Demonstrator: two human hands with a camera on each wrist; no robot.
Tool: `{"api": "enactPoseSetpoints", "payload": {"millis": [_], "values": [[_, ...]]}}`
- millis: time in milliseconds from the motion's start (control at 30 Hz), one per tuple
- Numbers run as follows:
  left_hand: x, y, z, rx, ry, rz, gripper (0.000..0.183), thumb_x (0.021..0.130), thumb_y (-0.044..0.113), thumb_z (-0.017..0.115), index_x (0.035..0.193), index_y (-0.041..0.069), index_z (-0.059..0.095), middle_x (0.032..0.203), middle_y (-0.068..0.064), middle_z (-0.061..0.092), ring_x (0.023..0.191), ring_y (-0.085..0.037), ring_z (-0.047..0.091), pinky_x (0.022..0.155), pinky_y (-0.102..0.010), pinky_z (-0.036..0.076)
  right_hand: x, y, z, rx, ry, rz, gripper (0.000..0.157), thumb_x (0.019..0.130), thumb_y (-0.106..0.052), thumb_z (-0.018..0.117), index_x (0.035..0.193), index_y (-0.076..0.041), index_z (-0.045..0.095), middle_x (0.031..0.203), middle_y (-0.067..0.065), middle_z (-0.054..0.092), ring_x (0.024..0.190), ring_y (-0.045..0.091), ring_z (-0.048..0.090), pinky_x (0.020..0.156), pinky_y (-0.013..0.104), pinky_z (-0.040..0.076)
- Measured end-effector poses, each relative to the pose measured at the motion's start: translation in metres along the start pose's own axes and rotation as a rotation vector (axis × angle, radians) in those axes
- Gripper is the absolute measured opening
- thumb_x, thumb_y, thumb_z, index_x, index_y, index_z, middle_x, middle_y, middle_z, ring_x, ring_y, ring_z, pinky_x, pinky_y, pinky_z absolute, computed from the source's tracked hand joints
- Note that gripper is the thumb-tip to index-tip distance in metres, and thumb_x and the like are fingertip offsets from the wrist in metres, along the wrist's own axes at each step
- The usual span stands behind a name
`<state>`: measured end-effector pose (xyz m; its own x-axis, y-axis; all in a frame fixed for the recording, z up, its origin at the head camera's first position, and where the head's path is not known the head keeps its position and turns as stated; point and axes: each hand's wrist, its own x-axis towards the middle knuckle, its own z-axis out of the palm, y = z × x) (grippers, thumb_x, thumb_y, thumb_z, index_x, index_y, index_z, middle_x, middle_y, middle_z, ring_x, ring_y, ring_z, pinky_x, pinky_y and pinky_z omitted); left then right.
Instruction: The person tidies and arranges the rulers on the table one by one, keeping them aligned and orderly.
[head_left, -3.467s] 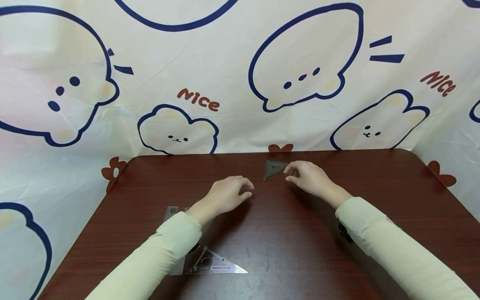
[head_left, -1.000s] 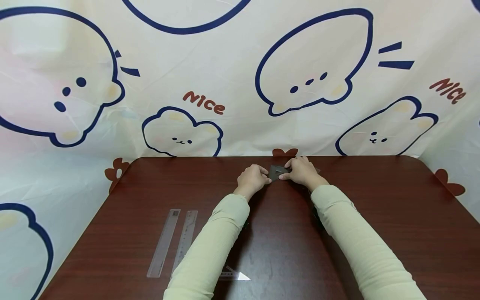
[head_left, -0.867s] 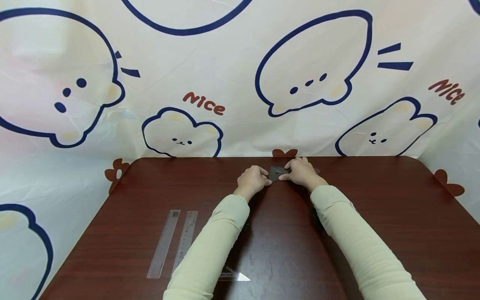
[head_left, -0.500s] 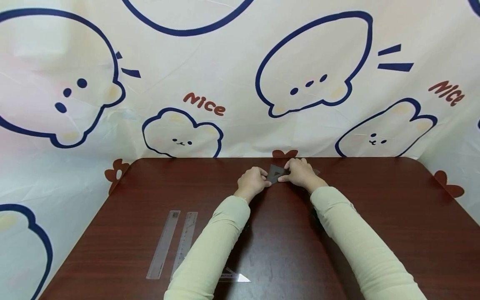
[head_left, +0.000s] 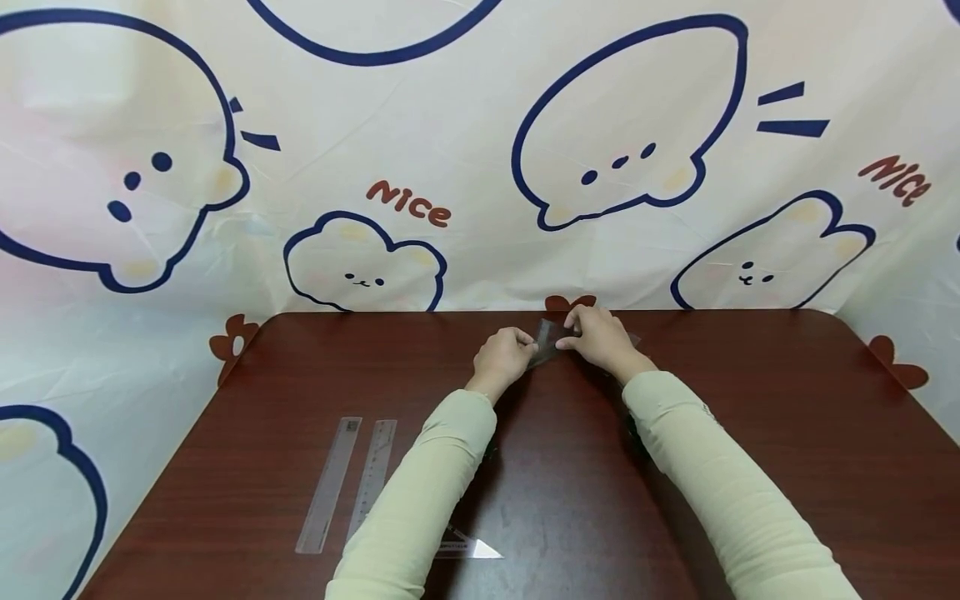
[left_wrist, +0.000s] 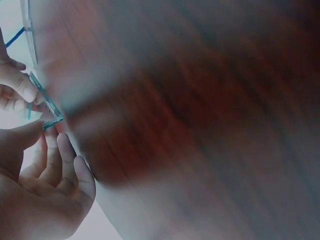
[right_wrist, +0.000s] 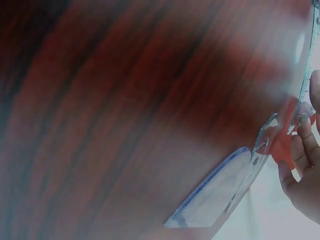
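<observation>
A small see-through set square (head_left: 547,340) is tilted up off the table near its far edge. My left hand (head_left: 504,358) pinches its left corner between thumb and fingers. From the other side my right hand (head_left: 602,337) holds it, thumb and forefinger at its right part. In the left wrist view, both hands meet at the set square (left_wrist: 47,102), whose edges look greenish. Its marked scale edge (right_wrist: 302,95) shows at the right of the right wrist view. Beyond my right hand pokes a clear tip (head_left: 636,340) of something mostly hidden.
Two clear straight rulers, one wider (head_left: 330,485) and one partly under my left sleeve (head_left: 372,471), lie left on the brown table (head_left: 570,500). A larger clear set square (head_left: 472,548) is half covered. The right wrist view shows a blue-edged clear piece (right_wrist: 210,192). Patterned cloth (head_left: 480,150) hangs behind.
Both hands came together from apart and took hold of the small set square. In the last half second it turned and tilted upward, and my right fingers rose slightly.
</observation>
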<state>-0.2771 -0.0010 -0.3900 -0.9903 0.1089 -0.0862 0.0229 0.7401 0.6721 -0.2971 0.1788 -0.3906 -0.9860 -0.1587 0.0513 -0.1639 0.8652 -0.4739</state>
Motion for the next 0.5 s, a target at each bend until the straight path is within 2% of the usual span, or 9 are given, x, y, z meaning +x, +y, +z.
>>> {"api": "enactPoseSetpoints", "payload": {"millis": [333,500], "values": [[-0.002,-0.007,-0.008,-0.064,0.006,0.029,0.022,0.099,0.031,0.062,0.112,0.015,0.072,0.108,-0.001,0.071,0.089,-0.019,0.065,0.08,-0.041,0.048,-0.004,-0.008,-0.003,0.035,0.03,-0.015,0.033,0.088,-0.029,0.078,0.107,-0.005,0.063,0.091,0.009,0.057,0.084,0.028,0.053,0.083,0.045,0.04],[-0.006,-0.008,-0.012,-0.051,0.001,0.03,0.023,0.099,0.033,0.062,0.111,0.016,0.071,0.108,-0.002,0.07,0.089,-0.02,0.065,0.082,-0.043,0.048,-0.006,-0.009,-0.002,0.066,0.046,-0.033,0.031,0.087,-0.027,0.078,0.105,-0.005,0.065,0.093,0.009,0.058,0.084,0.027,0.052,0.078,0.042,0.041]]}}
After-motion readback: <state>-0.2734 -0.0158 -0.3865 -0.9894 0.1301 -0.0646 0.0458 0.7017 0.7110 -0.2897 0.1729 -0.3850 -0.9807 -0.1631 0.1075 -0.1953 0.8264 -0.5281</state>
